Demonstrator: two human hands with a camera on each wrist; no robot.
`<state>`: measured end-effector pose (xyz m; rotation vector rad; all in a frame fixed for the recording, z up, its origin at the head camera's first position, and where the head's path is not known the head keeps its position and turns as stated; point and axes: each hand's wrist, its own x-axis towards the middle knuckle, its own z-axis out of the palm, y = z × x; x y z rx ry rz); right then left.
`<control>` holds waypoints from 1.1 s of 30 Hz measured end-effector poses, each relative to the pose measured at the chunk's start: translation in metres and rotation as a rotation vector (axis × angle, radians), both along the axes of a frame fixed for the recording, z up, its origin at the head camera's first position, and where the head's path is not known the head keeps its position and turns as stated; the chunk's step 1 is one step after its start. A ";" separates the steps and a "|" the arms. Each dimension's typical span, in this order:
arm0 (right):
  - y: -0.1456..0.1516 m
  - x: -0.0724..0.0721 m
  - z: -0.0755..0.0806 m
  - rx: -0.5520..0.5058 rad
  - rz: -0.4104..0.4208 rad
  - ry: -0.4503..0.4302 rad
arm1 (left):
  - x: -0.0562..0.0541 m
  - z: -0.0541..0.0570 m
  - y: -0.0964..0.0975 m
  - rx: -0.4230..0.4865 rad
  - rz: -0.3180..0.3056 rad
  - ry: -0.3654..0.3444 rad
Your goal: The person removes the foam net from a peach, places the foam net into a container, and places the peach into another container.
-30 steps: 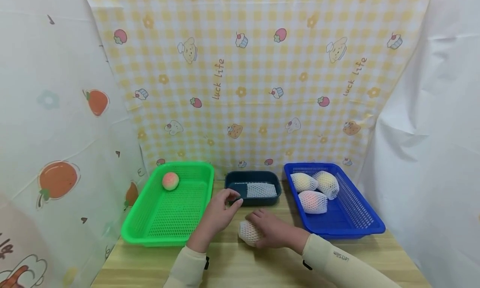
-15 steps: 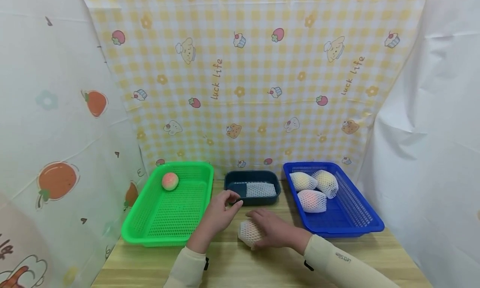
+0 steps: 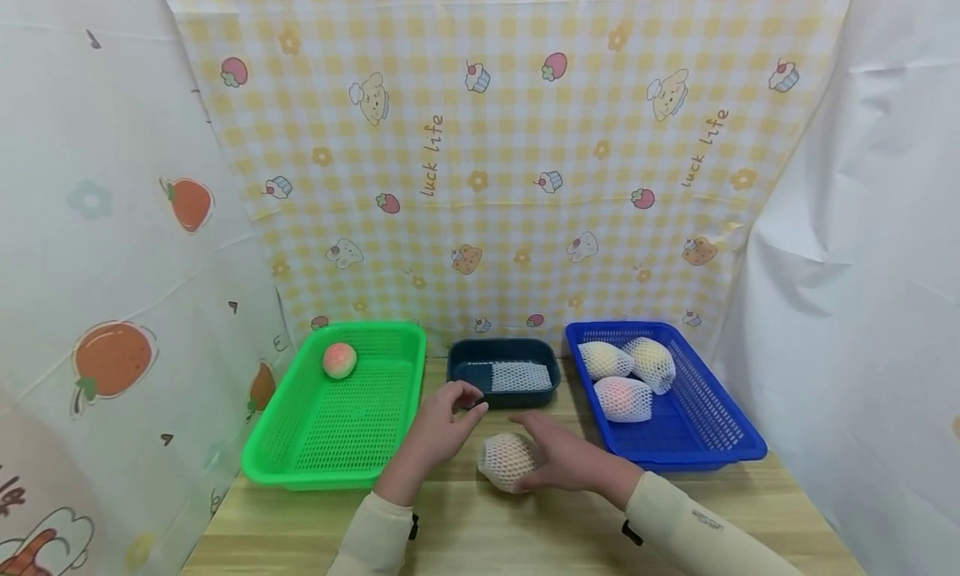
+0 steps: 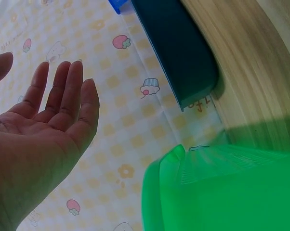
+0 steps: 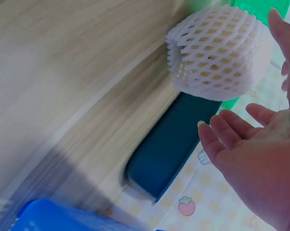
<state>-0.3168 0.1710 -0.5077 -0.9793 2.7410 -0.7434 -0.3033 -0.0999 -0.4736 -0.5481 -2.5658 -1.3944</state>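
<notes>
Tabletop: pale wood grain, banded lengthwise. Backdrop cloth: yellow-and-white check, printed with strawberries, cupcakes and "luck life". Left-side sheet: white, orange fruit motifs. Right-side sheet: white, creased. Netted fruit: one, in white foam mesh, resting on the wood, taken as clock centre. Right hand: at 3 o'clock, just beside the fruit, fingers and thumb spread; contact cannot be told. Left hand: at 10 o'clock, near, fingers loosely curved and relaxed. Dark tray: at 12, with flat mesh sleeve. Green basket: at 10, beyond the left hand, with peach. Blue basket: at 2, with three netted pieces.
</notes>
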 end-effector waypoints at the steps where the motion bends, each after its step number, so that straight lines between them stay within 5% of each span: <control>1: 0.002 0.001 0.000 -0.011 -0.017 -0.011 | 0.000 0.000 0.000 -0.004 0.000 -0.001; 9: 0.019 0.006 -0.004 -0.087 -0.074 -0.049 | 0.003 0.000 -0.001 -0.024 -0.005 -0.016; 19: 0.018 0.008 -0.029 -0.152 -0.123 -0.102 | 0.004 -0.002 -0.001 -0.013 -0.017 -0.005; 33: 0.000 0.008 -0.042 -0.239 -0.097 -0.185 | 0.003 -0.004 -0.004 -0.006 -0.028 -0.010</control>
